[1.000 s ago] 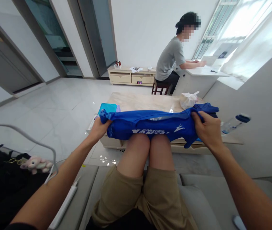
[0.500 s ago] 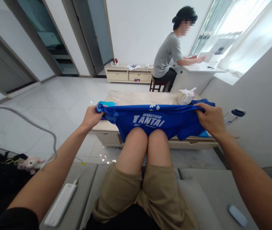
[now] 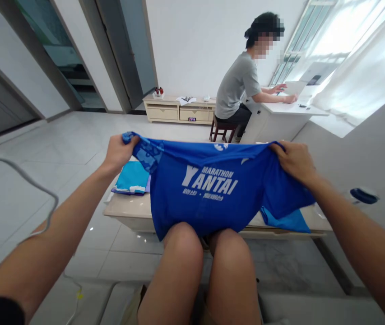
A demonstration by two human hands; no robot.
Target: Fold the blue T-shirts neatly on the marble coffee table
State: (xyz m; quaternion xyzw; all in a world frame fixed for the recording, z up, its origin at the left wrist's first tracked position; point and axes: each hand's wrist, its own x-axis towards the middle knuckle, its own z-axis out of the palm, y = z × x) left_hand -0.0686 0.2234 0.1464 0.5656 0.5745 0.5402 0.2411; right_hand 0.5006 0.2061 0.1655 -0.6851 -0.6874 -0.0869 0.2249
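Observation:
A blue shirt with white "MARATHON YANTAI" lettering hangs stretched between my two hands, its lower part over my knees. My left hand grips the shirt at its left end, beside a patterned light-blue sleeve. At the other end, my right hand pinches the fabric near the shoulder, and the plain sleeve droops below it. Behind the shirt, a folded turquoise cloth lies on the low table. Another light-blue cloth shows under the right sleeve.
A person in a grey shirt sits on a stool at a white desk. A low cabinet stands against the far wall. A white cable curves past my left arm. At the right is a blue-lidded container.
The shirt is raised and spread out more, so more of its front and the right sleeve show. The view has shifted, and my knees appear lower in it.

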